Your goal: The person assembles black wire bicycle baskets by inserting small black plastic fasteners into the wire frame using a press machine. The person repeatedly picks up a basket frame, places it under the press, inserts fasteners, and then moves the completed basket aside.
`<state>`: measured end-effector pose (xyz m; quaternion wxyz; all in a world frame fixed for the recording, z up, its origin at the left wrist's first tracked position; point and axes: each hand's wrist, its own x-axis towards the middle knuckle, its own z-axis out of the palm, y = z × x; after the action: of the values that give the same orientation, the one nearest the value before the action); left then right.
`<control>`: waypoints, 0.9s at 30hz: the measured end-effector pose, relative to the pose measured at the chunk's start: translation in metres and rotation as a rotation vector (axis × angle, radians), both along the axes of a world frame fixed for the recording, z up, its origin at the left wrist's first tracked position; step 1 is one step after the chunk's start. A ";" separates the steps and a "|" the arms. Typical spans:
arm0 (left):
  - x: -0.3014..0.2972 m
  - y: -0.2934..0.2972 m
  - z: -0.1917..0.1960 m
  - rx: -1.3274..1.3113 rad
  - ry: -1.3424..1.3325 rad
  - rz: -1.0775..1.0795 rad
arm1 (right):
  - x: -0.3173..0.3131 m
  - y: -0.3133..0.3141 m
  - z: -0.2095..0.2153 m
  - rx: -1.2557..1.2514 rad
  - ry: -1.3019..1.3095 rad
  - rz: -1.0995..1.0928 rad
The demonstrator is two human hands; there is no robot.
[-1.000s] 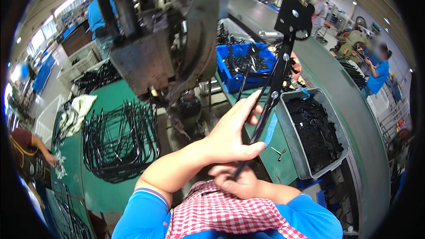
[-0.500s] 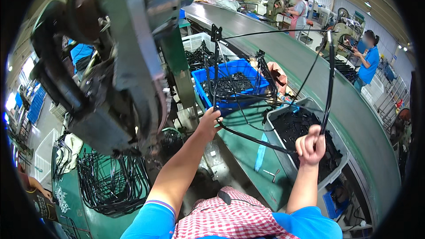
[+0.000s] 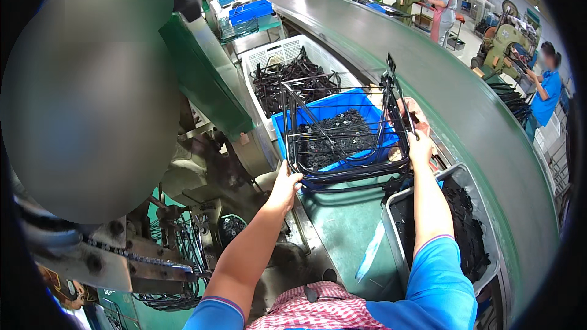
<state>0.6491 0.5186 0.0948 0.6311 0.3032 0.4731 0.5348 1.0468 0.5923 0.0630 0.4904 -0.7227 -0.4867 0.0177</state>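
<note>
My left hand [image 3: 286, 188] is closed on the near left corner of a black metal wire frame [image 3: 342, 178]. At its right side my right hand [image 3: 420, 148] grips it too, fingers wrapped round the tubing. Bent tubes and thin rods make up the frame, and more frames of the same sort seem nested against it; where one ends and another begins I cannot tell. The frames stand over the near part of a blue crate [image 3: 278, 131], which holds many small dark parts [image 3: 342, 134] and shows through the rods.
Behind the blue crate is a white basket [image 3: 249, 76] of black metal pieces. A grey bin [image 3: 391, 223] of flat black parts stands right, beside a long conveyor belt [image 3: 471, 107]. Machinery [image 3: 208, 208] fills the left, close by. Two people work at the far right.
The wire frame has come down from its raised, spread-out position onto the frames by the blue crate. My right hand has moved forward and away from the grey bin; my view has shifted.
</note>
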 end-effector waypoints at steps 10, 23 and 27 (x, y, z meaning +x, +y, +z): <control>-0.006 0.000 -0.039 0.235 0.319 -0.022 | -0.040 -0.006 -0.038 -0.474 -0.140 -0.106; -0.222 -0.347 -0.025 0.008 0.033 -0.415 | -0.337 -0.323 0.029 -1.014 0.413 1.239; -0.333 -0.439 -0.020 0.006 0.022 0.473 | -0.452 -0.371 0.012 -1.161 0.332 1.789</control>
<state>0.3161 0.0798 0.0747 0.4822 0.1917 0.5361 0.6659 0.5947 0.2217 0.0754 -0.0582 -0.2156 -0.6830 0.6955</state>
